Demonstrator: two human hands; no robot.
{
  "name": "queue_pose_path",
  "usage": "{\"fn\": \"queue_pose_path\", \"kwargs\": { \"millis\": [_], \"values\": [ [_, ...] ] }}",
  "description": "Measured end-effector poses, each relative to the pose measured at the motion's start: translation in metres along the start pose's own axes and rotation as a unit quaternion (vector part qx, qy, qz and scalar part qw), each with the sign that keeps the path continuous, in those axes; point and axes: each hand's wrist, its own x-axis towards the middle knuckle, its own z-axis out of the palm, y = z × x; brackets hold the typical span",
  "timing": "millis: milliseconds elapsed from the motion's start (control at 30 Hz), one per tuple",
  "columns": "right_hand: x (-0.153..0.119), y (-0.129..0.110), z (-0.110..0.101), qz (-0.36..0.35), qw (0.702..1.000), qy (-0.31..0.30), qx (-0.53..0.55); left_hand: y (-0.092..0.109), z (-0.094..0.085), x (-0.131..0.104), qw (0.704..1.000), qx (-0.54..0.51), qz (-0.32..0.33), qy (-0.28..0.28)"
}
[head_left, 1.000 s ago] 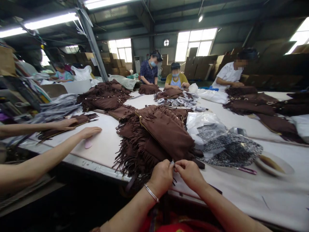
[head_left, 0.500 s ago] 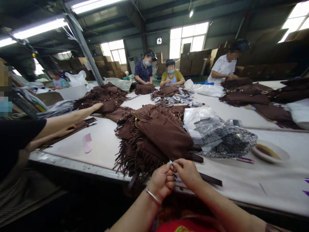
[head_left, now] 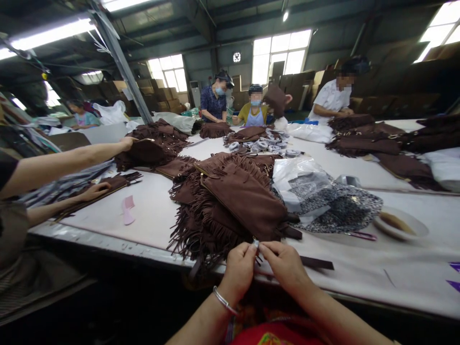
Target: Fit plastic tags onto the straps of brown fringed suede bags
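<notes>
A brown fringed bag [head_left: 247,196] lies on top of a pile of similar bags, with its zipper along the upper edge. At its near corner a small whitish piece [head_left: 256,243] sits by a bit of gold-coloured metal. My left hand [head_left: 239,268] pinches this piece from the left, wearing a silver bangle at the wrist. From the right, the thumb and fingers of my right hand [head_left: 283,261] close on it too. What exactly the piece is, I cannot make out. A dark brown strap [head_left: 316,262] extends to the right beyond my right hand.
Right of the pile lie a plastic-covered black-and-white patterned bundle [head_left: 338,206] and a shallow bowl [head_left: 419,232] of brown contents. A pink comb [head_left: 127,210] lies left. A co-worker's arm [head_left: 68,160] reaches in there. Several people work across the table.
My left hand's curled fingers have turned out of sight as both hands keep pinching the whitish piece. The co-worker at left has lifted a brown bag; another across the table raises a brown piece.
</notes>
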Motion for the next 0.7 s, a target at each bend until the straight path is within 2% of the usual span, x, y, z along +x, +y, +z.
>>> {"fn": "queue_pose_path", "kwargs": {
  "millis": [67, 133, 267, 333, 400, 500, 567, 633, 700],
  "values": [
    [0.004, -0.002, 0.007, 0.018, 1.0, -0.019, 0.009, 0.001, -0.003, -0.003, 0.986, 0.13, 0.1, 0.017],
    [0.009, -0.002, 0.012, 0.021, 1.0, -0.022, 0.003, -0.001, -0.006, -0.004, 0.965, 0.211, 0.156, 0.015],
    [0.015, 0.004, 0.017, 0.029, 0.998, -0.047, 0.017, -0.008, -0.009, -0.006, 0.938, 0.289, 0.193, 0.01],
    [0.015, 0.006, 0.02, 0.069, 0.992, -0.065, 0.079, -0.009, -0.008, -0.007, 0.934, 0.298, 0.198, 0.011],
    [0.011, 0.007, 0.024, 0.139, 0.97, -0.075, 0.186, -0.008, -0.007, -0.008, 0.942, 0.273, 0.194, 0.012],
    [0.004, 0.005, 0.032, 0.228, 0.893, -0.086, 0.378, -0.002, -0.002, -0.011, 0.978, 0.149, 0.148, -0.003],
    [0.0, 0.003, 0.036, 0.258, 0.83, -0.098, 0.484, 0.0, 0.003, -0.012, 0.998, 0.001, 0.057, -0.024],
    [-0.003, 0.001, 0.039, 0.276, 0.778, -0.104, 0.554, 0.002, 0.007, -0.013, 0.982, -0.167, -0.064, -0.051],
    [-0.003, 0.0, 0.04, 0.285, 0.748, -0.104, 0.59, 0.003, 0.009, -0.013, 0.933, -0.311, -0.161, -0.083]
  ]
}}
